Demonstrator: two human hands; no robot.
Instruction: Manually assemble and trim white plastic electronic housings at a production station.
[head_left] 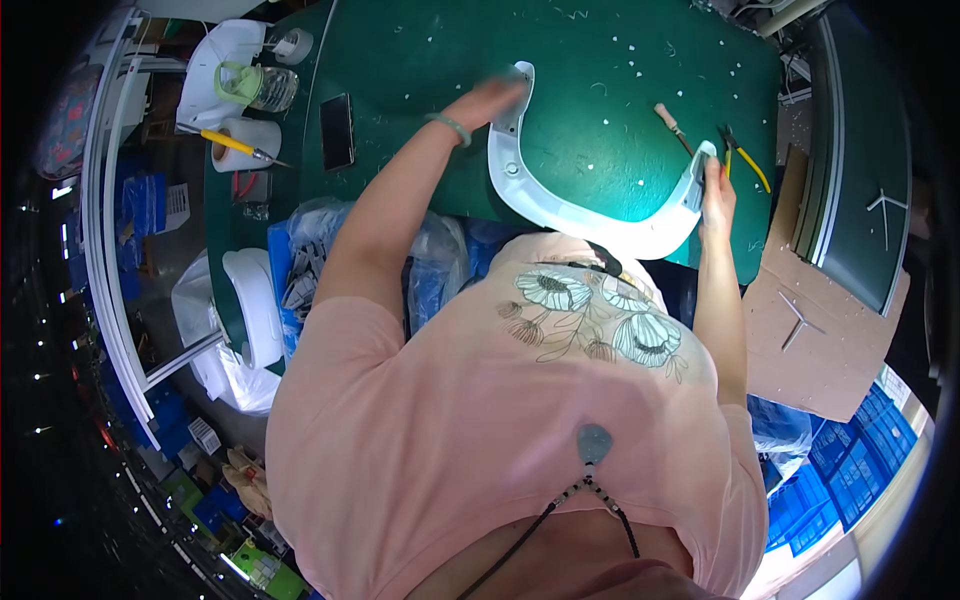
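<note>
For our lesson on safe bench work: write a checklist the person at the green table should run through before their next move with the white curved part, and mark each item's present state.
1. Right hand grips one end of the white curved part: ok.
2. Left hand is on the other end: blurred, grip cannot tell.
3. Part rests on the green table near its front edge: ok.
4. Yellow-handled pliers lie right beside the right hand, in the way: not ok.
5. Wooden-handled tool lies apart from the part: ok.
6. Phone lies away from both hands: ok.
</note>
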